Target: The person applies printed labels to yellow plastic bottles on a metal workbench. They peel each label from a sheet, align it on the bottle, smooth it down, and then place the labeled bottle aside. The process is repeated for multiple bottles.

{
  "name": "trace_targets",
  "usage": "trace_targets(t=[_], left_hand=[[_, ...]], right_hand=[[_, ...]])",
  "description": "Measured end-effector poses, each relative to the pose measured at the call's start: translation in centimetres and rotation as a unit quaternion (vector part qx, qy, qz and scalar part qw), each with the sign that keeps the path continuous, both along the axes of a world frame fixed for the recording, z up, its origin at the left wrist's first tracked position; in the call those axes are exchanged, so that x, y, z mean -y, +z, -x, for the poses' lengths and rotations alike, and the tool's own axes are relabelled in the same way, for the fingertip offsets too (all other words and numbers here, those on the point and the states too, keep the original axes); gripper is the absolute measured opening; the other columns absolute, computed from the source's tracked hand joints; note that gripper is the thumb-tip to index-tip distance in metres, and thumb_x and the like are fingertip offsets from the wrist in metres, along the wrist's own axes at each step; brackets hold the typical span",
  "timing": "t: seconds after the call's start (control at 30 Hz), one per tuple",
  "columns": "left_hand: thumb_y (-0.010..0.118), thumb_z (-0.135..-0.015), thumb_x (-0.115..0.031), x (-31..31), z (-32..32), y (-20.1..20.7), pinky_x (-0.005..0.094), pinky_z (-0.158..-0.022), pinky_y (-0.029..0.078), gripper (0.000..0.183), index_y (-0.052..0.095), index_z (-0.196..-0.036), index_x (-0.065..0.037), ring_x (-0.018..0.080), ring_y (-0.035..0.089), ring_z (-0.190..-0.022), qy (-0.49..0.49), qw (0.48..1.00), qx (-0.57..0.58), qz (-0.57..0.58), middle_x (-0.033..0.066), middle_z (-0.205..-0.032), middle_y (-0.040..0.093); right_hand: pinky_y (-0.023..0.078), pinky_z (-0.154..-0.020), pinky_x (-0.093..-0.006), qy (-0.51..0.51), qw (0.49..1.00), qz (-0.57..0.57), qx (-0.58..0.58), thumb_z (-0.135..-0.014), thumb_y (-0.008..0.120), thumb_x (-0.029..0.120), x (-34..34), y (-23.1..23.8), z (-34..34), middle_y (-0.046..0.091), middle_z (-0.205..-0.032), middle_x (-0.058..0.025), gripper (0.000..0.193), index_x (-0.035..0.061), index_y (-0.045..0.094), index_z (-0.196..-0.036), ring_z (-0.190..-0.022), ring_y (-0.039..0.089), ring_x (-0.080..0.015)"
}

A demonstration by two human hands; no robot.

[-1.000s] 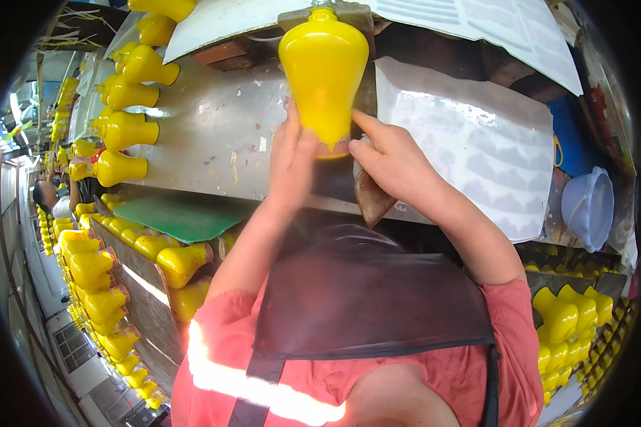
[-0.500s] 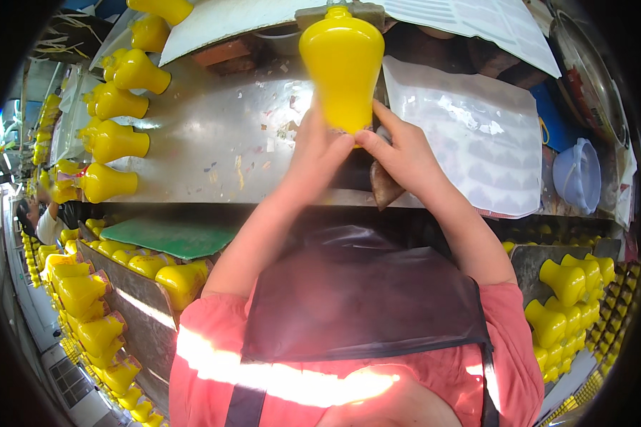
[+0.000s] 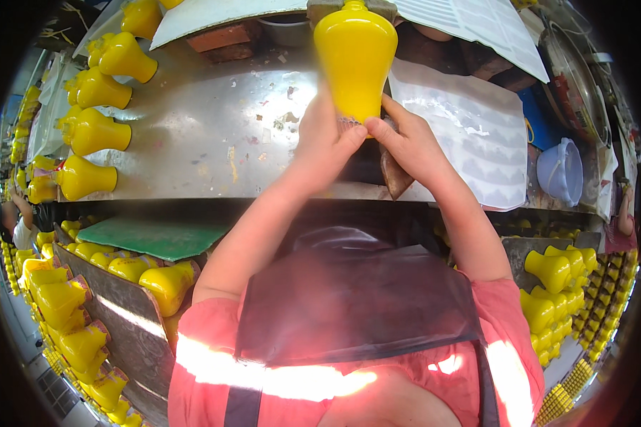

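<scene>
Both my hands hold a glossy yellow vase-shaped piece [image 3: 355, 60] by its narrower near end. Its broad shoulder and small knob point away from me, the knob up against a grey-brown block [image 3: 388, 10] at the far edge. My left hand [image 3: 326, 139] wraps the left side, the thumb reaching the rim, where a rough pinkish edge shows. On the other side, my right hand [image 3: 413, 142] presses with thumb and fingers. A brown pointed piece [image 3: 395, 176] sits below my right palm; I cannot make out whether I touch it.
Similar yellow pieces [image 3: 101, 134] line the metal table's [image 3: 214, 135] left side; more fill racks lower left and right. White plastic sheeting [image 3: 463, 135] lies right of my hands, beside a lilac bucket [image 3: 560, 172]. Bricks [image 3: 224, 37] sit behind. Other people [image 3: 23, 224] are at both sides.
The yellow piece and my hands have shifted slightly right and up in the picture, while the surroundings have slid left. More of the rough rim shows by my left thumb. Both hands keep their hold.
</scene>
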State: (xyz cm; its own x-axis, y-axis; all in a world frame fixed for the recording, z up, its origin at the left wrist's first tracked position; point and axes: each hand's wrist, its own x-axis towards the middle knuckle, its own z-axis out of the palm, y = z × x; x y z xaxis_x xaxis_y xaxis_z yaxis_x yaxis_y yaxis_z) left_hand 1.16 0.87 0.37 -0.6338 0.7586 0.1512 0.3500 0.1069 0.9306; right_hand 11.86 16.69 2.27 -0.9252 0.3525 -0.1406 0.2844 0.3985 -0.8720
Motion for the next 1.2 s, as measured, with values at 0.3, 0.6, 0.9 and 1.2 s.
trace_targets(t=[0.3, 0.6, 0.9, 1.2], left_hand=[[0.054, -0.101, -0.037, -0.1, 0.0, 0.0, 0.0424, -0.121, 0.028, 0.077, 0.022, -0.160, 0.001, 0.0352, 0.039, -0.145, 0.005, 0.986, 0.150, -0.071, 0.0236, -0.155, 0.040], [0.050, -0.103, -0.036, 0.2, 0.1, -0.5, 0.0442, -0.120, 0.028, 0.076, 0.019, -0.162, 0.001, 0.0384, 0.037, -0.146, -0.002, 1.000, -0.010, 0.007, 0.0248, -0.157, 0.037], [0.058, -0.101, -0.028, 0.4, 0.4, -1.7, 0.0399, -0.122, 0.026, 0.077, 0.021, -0.163, -0.001, 0.0274, 0.033, -0.149, -0.022, 0.991, 0.116, -0.064, 0.0165, -0.161, 0.035], [0.079, -0.083, -0.020, 1.0, 0.5, -1.7, 0.0442, -0.119, 0.033, 0.092, 0.031, -0.159, -0.003, 0.0359, 0.042, -0.142, 0.000, 0.999, 0.036, -0.024, 0.0208, -0.150, 0.047]], right_hand=[[0.054, -0.081, -0.0378, 0.033, 0.998, 0.025, -0.048, -0.095, 0.062, 0.045, -0.5, 0.5, 0.2, 0.072, -0.095, -0.0212, 0.068, 0.0088, 0.050, -0.151, -0.086, 0.071, -0.0280], [0.055, -0.081, -0.0409, 0.027, 0.999, -0.016, 0.022, -0.096, 0.062, 0.047, -0.3, 1.1, 0.1, 0.073, -0.096, -0.0251, 0.065, 0.0063, 0.055, -0.145, -0.088, 0.073, -0.0355], [0.051, -0.094, -0.0359, 0.042, 0.998, 0.041, -0.010, -0.102, 0.058, 0.037, -0.9, 0.5, 0.0, 0.072, -0.112, -0.0174, 0.056, 0.0035, 0.053, -0.146, -0.102, 0.068, -0.0249], [0.050, -0.090, -0.0286, -0.030, 0.991, 0.105, 0.072, -0.104, 0.055, 0.031, -2.2, 3.0, 0.2, 0.070, -0.102, -0.0087, 0.046, 0.0010, 0.059, -0.139, -0.097, 0.065, -0.0147]])
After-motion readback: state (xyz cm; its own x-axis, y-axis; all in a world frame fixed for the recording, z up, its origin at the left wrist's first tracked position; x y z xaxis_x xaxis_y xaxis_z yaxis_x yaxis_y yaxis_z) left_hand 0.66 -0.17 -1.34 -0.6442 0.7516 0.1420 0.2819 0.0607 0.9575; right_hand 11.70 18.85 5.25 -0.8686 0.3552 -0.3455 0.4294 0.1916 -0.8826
